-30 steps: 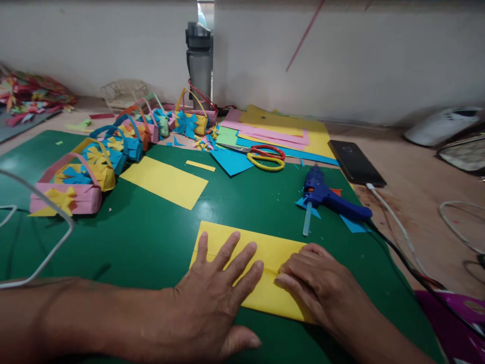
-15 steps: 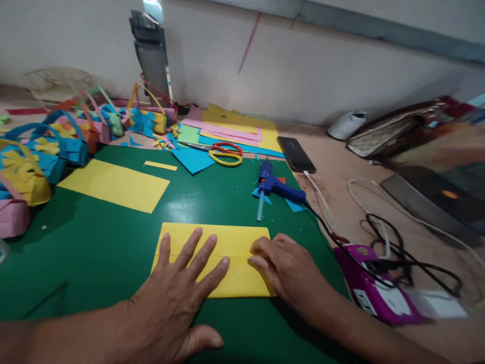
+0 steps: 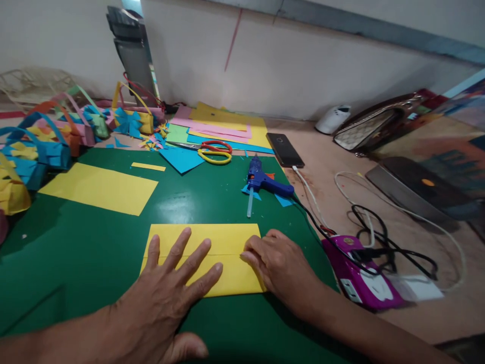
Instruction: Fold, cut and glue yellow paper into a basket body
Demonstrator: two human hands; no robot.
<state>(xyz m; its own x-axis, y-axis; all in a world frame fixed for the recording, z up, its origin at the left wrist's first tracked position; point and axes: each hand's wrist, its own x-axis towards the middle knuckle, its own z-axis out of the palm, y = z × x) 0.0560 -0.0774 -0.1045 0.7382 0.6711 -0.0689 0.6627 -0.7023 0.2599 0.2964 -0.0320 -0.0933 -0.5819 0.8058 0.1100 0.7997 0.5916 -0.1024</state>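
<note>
A folded sheet of yellow paper (image 3: pixel 231 275) lies flat on the green mat, its two long edges meeting along a line down the middle. My left hand (image 3: pixel 166 283) rests on its left half, palm down with the fingers spread wide. At the right end of the paper, my right hand (image 3: pixel 280 268) is closed, fingers curled and thumb against them at the middle line. The right fingertips touch the paper; what lies beneath them is hidden. Beyond my hands, a blue glue gun (image 3: pixel 261 179) with a clear glue stick lies on the mat.
A flat yellow sheet (image 3: pixel 98 189) and a thin yellow strip (image 3: pixel 147 166) lie left. Several paper baskets (image 3: pixel 56 149) line the far left. Scissors (image 3: pixel 215 151) rest by coloured paper. A phone (image 3: pixel 285 150), cables and a purple power box (image 3: pixel 359 273) are on the right.
The view has turned slightly right, so everything appears further left. Both hands keep nearly the same places on the folded yellow paper.
</note>
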